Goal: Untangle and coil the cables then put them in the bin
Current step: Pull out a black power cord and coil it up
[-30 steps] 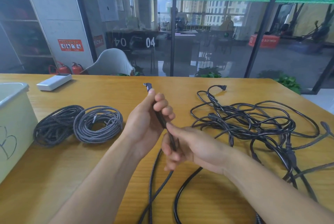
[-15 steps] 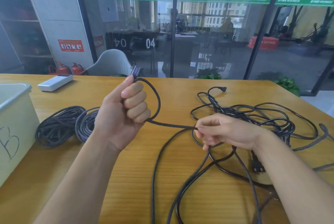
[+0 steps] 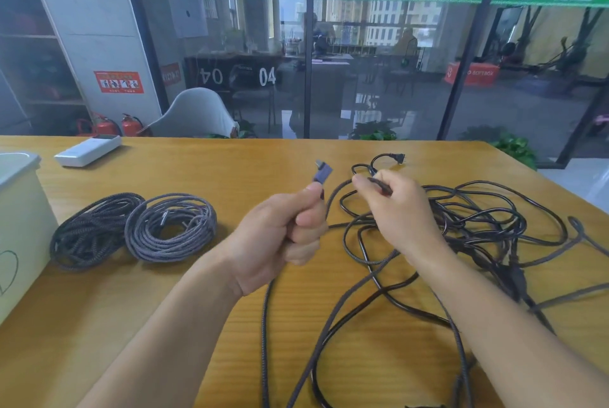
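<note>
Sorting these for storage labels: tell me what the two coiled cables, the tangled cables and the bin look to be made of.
Two coiled cables: woven fabric braid, matte grey, going by the criss-cross texture.
Tangled cables: mostly smooth black rubber or PVC jacket, slightly glossy with highlights; a few strands look braided.
Bin: probably plastic, pale and smooth with a moulded rim.

Bin (image 3: 19, 210) cut off at left edge; braided cable (image 3: 263, 325) runs off bottom.
</note>
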Action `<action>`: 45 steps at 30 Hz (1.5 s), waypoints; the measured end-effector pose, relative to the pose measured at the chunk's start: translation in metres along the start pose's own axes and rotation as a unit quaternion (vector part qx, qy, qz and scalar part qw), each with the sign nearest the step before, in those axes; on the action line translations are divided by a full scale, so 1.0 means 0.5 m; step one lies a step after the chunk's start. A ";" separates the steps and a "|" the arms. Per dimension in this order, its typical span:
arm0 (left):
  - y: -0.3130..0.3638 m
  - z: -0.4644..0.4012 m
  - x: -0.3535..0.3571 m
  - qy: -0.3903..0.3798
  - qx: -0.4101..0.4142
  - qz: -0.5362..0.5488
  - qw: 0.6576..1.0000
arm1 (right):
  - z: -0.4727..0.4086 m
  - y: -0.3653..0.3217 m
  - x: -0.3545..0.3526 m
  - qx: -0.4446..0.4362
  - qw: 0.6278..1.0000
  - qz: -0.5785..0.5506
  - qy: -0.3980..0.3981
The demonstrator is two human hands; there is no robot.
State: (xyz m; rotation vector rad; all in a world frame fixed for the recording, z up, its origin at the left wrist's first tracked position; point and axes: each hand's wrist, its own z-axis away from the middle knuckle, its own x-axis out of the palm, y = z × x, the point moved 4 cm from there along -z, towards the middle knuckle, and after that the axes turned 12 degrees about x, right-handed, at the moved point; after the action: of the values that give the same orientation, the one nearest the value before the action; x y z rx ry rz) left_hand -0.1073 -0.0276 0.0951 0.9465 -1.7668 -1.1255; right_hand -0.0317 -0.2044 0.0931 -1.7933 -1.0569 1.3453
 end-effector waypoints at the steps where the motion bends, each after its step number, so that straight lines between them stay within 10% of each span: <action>1: -0.006 -0.002 0.005 -0.007 0.002 -0.035 0.999 | 0.001 0.004 0.007 0.018 0.999 -0.035 -0.018; 6: -0.028 -0.009 0.008 0.025 0.006 -0.131 0.991 | 0.015 -0.005 0.015 0.008 0.990 -0.112 -0.090; 21: -0.037 -0.014 0.002 0.148 0.058 -0.185 0.970 | 0.111 -0.072 0.065 -0.200 0.970 0.127 -0.061; 31: -0.006 -0.011 -0.008 0.204 0.121 -0.145 0.960 | 0.093 -0.057 0.073 -0.030 0.953 -0.183 -0.240; 37: 0.005 -0.006 -0.059 0.293 0.124 -0.114 0.941 | 0.096 -0.048 0.085 -0.058 0.959 -0.112 -0.255; 45: 0.005 -0.005 -0.040 0.230 0.132 -0.136 0.955 | 0.120 -0.067 0.100 -0.054 0.946 -0.167 -0.274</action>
State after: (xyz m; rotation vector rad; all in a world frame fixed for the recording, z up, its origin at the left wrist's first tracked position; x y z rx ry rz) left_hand -0.0979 -0.0096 0.0934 1.5151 -1.4473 -0.7529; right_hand -0.0894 -0.1427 0.0845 -1.2445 -1.6701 1.6291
